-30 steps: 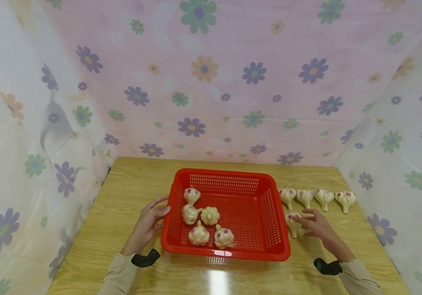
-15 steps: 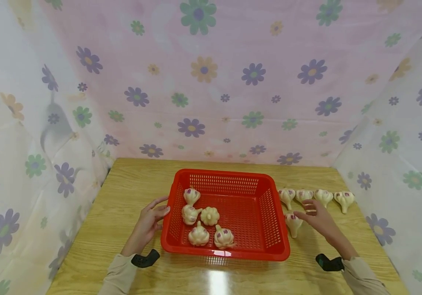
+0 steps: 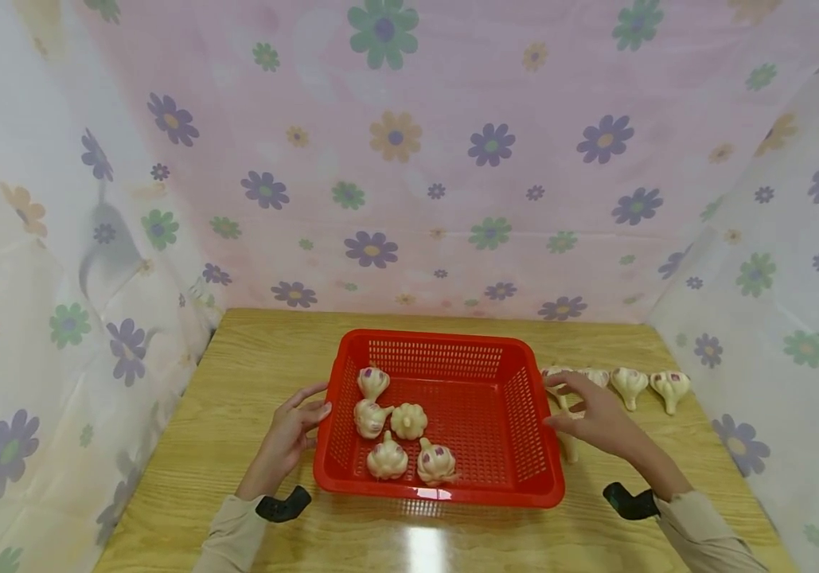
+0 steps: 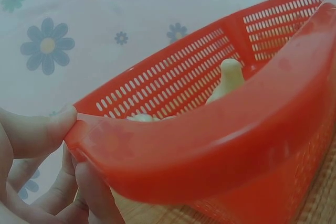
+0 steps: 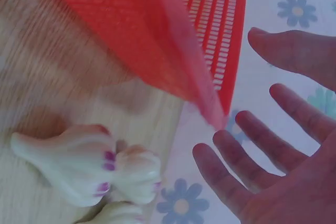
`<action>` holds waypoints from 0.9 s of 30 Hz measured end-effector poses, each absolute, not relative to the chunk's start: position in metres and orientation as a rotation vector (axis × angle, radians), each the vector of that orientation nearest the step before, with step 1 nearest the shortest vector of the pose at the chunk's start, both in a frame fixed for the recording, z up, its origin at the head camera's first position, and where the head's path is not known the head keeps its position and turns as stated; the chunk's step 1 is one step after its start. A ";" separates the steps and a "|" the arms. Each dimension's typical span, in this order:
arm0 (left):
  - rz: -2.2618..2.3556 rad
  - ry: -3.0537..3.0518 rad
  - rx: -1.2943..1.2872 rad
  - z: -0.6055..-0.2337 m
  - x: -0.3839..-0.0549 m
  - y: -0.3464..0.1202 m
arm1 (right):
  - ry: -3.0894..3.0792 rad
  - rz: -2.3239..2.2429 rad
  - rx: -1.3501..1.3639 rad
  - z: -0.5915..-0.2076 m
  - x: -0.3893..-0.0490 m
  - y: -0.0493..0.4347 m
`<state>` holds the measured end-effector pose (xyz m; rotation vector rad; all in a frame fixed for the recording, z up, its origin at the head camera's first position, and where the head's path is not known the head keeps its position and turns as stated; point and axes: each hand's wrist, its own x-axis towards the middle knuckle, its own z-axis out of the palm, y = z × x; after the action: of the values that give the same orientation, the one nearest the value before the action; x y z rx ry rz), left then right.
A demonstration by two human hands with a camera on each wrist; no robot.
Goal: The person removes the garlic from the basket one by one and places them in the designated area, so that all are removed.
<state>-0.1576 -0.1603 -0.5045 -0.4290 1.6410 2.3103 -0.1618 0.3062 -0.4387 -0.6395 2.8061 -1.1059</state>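
A red perforated plastic basket (image 3: 481, 498) stands on the table with several garlic bulbs (image 3: 436, 463) grouped in its left half. My left hand (image 3: 286, 438) pinches the basket's left rim, the thumb (image 4: 44, 129) on top and the other fingers curled below, as the left wrist view shows. Beside the right rim is my right hand (image 3: 601, 418), spread and holding nothing; in the right wrist view its fingers (image 5: 273, 142) look apart from the rim. Below and behind that hand, more garlic bulbs (image 3: 627, 383) lie on the table, some partly hidden by it.
The wooden table (image 3: 259, 350) carries the basket and the loose bulbs. Floral cloth (image 3: 438, 167) encloses the back and both sides. Two garlic bulbs (image 3: 670, 387) at the right end of the row stand uncovered by the hand.
My right hand has gone from the garlic bulbs leftward to the basket's right rim, its fingers spreading. The left hand and the basket stay in place.
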 end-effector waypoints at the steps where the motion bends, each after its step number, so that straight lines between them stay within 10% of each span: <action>1: 2.311 1.638 -0.432 -0.505 -0.158 -0.160 | 2.797 -1.094 -0.670 -0.437 -0.163 0.303; 27: 2.287 1.665 -0.431 -0.502 -0.156 -0.159 | 2.415 -0.827 -1.059 -0.438 -0.176 0.222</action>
<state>-0.1557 -0.1586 -0.5021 -0.4312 1.6648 2.2872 -0.1764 0.2224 -0.4382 -1.0589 2.4148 -0.8270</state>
